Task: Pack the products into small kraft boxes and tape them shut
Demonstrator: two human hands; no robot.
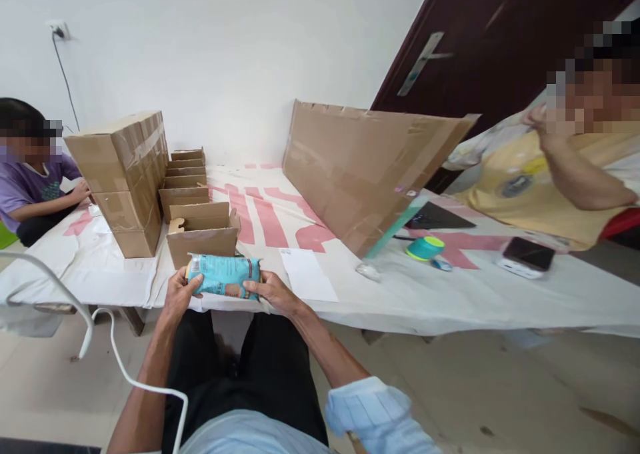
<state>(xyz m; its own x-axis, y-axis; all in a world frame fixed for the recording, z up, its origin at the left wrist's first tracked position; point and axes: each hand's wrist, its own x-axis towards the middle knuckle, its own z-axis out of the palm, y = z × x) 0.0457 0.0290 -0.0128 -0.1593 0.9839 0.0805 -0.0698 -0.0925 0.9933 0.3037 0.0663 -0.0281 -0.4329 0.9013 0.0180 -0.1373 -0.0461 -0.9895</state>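
Note:
Between my two hands is a blue snack packet (224,275) with printed text and a brown picture on its front. My left hand (181,293) grips its left end, thumb on the front face. My right hand (273,291) pinches the right end the same way. The packet is held level over the table's near edge, in front of a small open cardboard box (203,237). To the right of the packet, a white sheet of paper (309,275) lies flat on the cloth.
Stacked cardboard boxes (135,194) stand at left, beside a row of small open boxes (184,181). A large cardboard panel (360,167) leans upright. Right of it are a turquoise round object (424,249) and a white device (525,257). A person sits at each side. White cable (130,374) hangs near my left arm.

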